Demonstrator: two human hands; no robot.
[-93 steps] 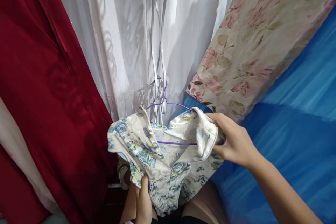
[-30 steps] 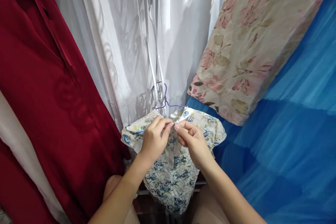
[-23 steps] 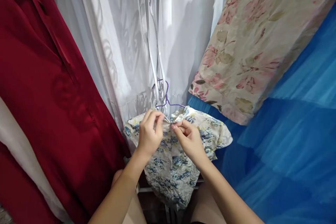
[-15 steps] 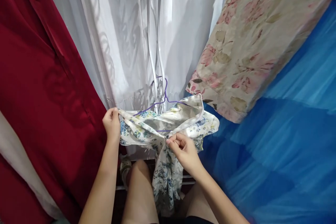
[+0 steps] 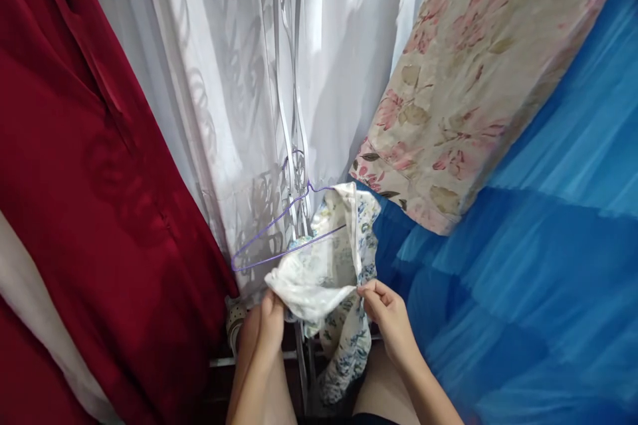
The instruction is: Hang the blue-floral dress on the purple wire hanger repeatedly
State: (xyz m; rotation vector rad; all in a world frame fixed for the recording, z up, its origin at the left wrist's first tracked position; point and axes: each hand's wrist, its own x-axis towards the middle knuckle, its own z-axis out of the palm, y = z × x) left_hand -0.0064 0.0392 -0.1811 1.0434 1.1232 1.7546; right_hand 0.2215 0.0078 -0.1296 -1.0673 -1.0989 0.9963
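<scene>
A white floral garment (image 5: 323, 272) with blue and yellow print hangs half off a purple wire hanger (image 5: 264, 232). Its right shoulder still sits over the hanger's right arm, while the hanger's left arm is bare. My left hand (image 5: 272, 322) is closed on the garment's left part, below the hanger's lower bar. My right hand (image 5: 386, 305) pinches the neckline edge at the front. The garment's lower part dangles bunched between my knees. The hanger's hook is up by white metal rods (image 5: 286, 106).
A dark red cloth (image 5: 114, 179) hangs at left and white curtains (image 5: 214, 66) behind. On the right hang a beige cloth with pink flowers (image 5: 438, 113) and blue fabric (image 5: 538, 246). A shoe (image 5: 235, 322) shows beside my left leg.
My left hand has moved right and down, drawing the garment's left shoulder off the hanger. My right hand has shifted right and slightly down, still pinching the neckline. The hanger now tilts.
</scene>
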